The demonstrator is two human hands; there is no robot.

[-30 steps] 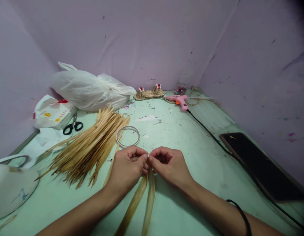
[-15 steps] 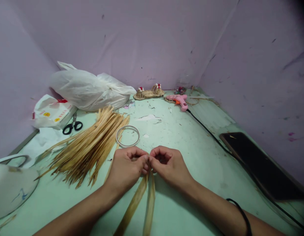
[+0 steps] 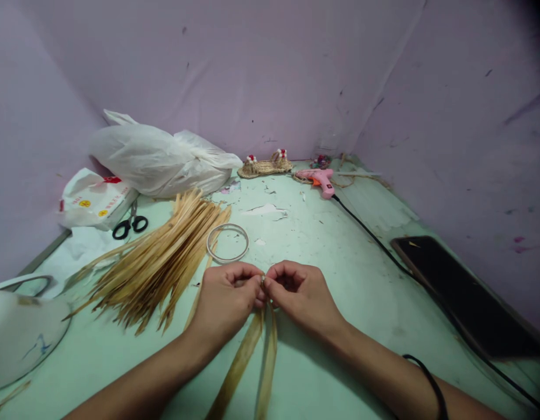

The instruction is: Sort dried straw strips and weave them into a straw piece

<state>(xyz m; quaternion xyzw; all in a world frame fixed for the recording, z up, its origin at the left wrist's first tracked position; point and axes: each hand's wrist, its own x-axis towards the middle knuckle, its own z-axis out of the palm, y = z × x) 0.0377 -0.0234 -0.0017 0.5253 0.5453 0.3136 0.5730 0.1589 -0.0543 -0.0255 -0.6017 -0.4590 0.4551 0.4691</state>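
Note:
My left hand and my right hand meet at the middle of the table, thumbs and fingertips pinched close together. Between them they grip the upper end of dried plant-fibre strips. Two flat tan lengths hang down from the fingers toward the near edge. The exact spot where the strips join is mostly covered by my fingertips. Just beyond my left hand lies a pale ring, partly over a loose strip. A bundle of dried strips spreads out to the left of that hand.
Black-handled scissors, a white package and a white plastic bag lie at left. A small woven piece with red and white beads sits at the back. A pink glue gun trails its cord past a dark phone.
Both hands stay almost in place, still pinching the strips. The fingertips have shifted very slightly, and a bit more of the strip shows between them.

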